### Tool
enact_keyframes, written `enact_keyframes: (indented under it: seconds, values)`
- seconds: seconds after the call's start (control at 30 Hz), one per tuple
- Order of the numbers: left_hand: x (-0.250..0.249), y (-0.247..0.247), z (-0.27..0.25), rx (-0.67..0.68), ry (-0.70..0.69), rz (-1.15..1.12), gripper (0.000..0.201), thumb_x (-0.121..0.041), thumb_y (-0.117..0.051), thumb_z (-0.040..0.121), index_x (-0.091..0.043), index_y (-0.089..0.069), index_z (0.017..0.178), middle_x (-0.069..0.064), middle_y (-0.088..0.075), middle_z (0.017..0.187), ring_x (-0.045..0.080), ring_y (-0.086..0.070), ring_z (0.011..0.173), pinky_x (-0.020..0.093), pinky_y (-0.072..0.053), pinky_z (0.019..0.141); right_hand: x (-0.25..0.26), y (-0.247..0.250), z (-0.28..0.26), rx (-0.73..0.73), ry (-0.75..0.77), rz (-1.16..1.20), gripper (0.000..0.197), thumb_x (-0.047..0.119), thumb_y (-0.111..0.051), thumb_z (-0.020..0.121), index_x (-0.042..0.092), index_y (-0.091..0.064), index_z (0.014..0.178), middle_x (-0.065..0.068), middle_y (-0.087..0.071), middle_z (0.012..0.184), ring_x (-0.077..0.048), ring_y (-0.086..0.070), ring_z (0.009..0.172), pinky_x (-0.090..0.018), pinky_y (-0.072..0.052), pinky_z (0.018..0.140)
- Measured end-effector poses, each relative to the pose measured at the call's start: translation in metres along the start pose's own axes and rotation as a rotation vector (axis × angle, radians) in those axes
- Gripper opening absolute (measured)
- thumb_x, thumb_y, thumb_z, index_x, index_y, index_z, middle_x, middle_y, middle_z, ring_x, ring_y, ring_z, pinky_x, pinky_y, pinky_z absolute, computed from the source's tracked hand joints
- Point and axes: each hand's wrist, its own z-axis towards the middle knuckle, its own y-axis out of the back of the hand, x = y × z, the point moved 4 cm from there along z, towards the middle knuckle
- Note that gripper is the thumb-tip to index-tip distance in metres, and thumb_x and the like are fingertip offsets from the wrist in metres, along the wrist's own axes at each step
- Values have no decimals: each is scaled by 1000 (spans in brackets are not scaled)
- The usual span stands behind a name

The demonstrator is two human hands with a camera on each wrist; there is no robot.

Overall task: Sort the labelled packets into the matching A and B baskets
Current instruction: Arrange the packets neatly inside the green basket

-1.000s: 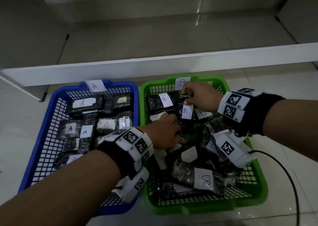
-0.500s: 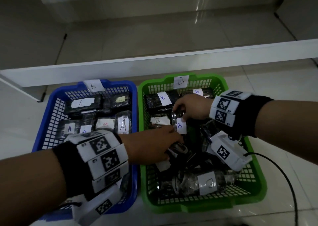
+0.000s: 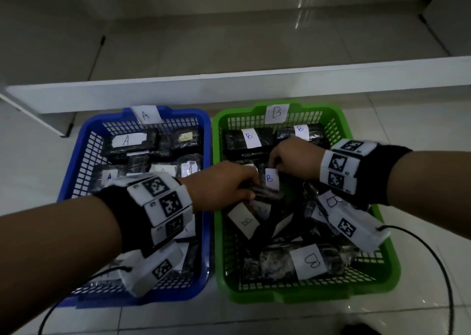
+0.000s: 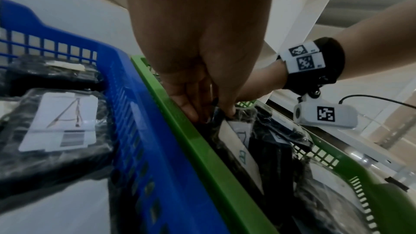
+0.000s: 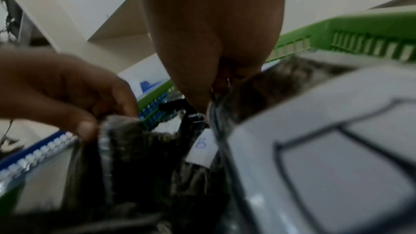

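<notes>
A blue basket [image 3: 84,141] tagged A stands on the left and a green basket [image 3: 341,128] tagged B on the right, both holding dark packets with white labels. Both hands are over the green basket. My left hand [image 3: 251,189] grips the top of a dark packet [image 3: 267,195]; the left wrist view shows its fingertips [image 4: 227,113] pinching the crinkled plastic. My right hand [image 3: 274,162] pinches a packet by its upper edge, and that packet's B label [image 3: 269,178] hangs just below the fingers. The right wrist view is blurred, with the right hand [image 5: 211,99] on the wrap.
A white shelf ledge [image 3: 229,87] runs behind the baskets. Several A packets [image 3: 127,141] lie in the blue basket and several B packets [image 3: 308,260] in the green one. A black cable [image 3: 438,266] trails over the tiled floor at right.
My right hand has brought the B-labelled packet down from near the back rim to the middle of the green basket. My left hand now grips a dark packet beside it.
</notes>
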Motion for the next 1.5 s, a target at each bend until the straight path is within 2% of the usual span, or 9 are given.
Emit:
enact_keyframes:
  seconds: [0.2, 0.37, 0.47, 0.63, 0.87, 1.1, 1.23, 1.37, 1.5]
  values:
    - [6, 2, 12, -151, 155, -73, 28, -29, -56, 93, -12, -42, 110, 6, -59, 99, 17, -53, 82, 29, -40, 65, 9, 13, -15, 290, 17, 475, 32, 43, -60, 87, 21, -63, 110, 4, -66, 101, -13, -62, 89, -29, -50, 79]
    - [0, 4, 10, -190, 218, -9, 38, -37, -61, 88, -10, -41, 106, 4, -55, 93, 17, -53, 76, 26, -41, 58, 11, 3, -15, 305, -2, 544, 25, 15, -72, 80, 14, -59, 101, -1, -66, 81, -15, -61, 71, -26, -47, 65]
    - [-17, -4, 3, 12, 152, -4, 45, -44, -65, 84, -20, -36, 110, -12, -40, 85, 0, -38, 66, 7, -37, 50, 2, 16, -16, 255, -40, 642, 24, 6, -68, 82, 13, -52, 98, -4, -66, 77, -19, -62, 68, -29, -48, 61]
    - [-20, -25, -10, 422, 67, 251, 62, -39, -70, 81, -15, -36, 126, 4, -51, 122, 14, -48, 95, 19, -39, 72, -17, 30, -17, 183, -98, 777, 20, 3, -63, 84, 13, -56, 100, -9, -60, 83, -27, -54, 74, -36, -49, 66]
    - [-23, -37, -3, 435, -11, 512, 57, -29, -57, 91, -14, -29, 139, 12, -47, 128, 27, -50, 112, 36, -45, 87, -18, 29, -23, 76, -103, 773, 25, 7, -60, 87, 12, -62, 111, -5, -59, 90, -21, -54, 76, -41, -51, 76]
    - [-13, -39, 3, 373, 6, 616, 74, -27, -56, 91, -14, -10, 147, 10, -56, 122, 29, -56, 107, 37, -39, 95, -23, 42, -23, -122, -116, 638, 26, 14, -57, 88, 18, -65, 112, -7, -63, 107, -26, -55, 75, -25, -39, 65]
    - [-14, -39, 11, 372, 8, 457, 61, -19, -56, 91, -19, -26, 144, 9, -52, 127, 26, -52, 113, 33, -40, 87, -27, 38, -24, -147, -157, 606, 34, 14, -61, 86, 17, -57, 120, 0, -55, 105, -2, -44, 68, -19, -31, 57]
    - [-15, -25, 20, 311, -19, 343, 41, -8, -53, 89, -15, -51, 129, 5, -57, 118, 20, -53, 108, 18, -34, 72, -28, 33, -25, -137, -183, 605, 33, 16, -63, 85, 16, -54, 117, 5, -53, 90, -5, -41, 58, -20, -29, 50]
    - [-11, -24, 23, 358, -24, 342, 34, -17, -65, 84, -16, -56, 117, 4, -53, 117, 19, -52, 100, 23, -40, 73, -28, 33, -25, -133, -187, 571, 36, 17, -64, 85, 14, -54, 119, -5, -57, 103, -8, -42, 58, -22, -29, 50]
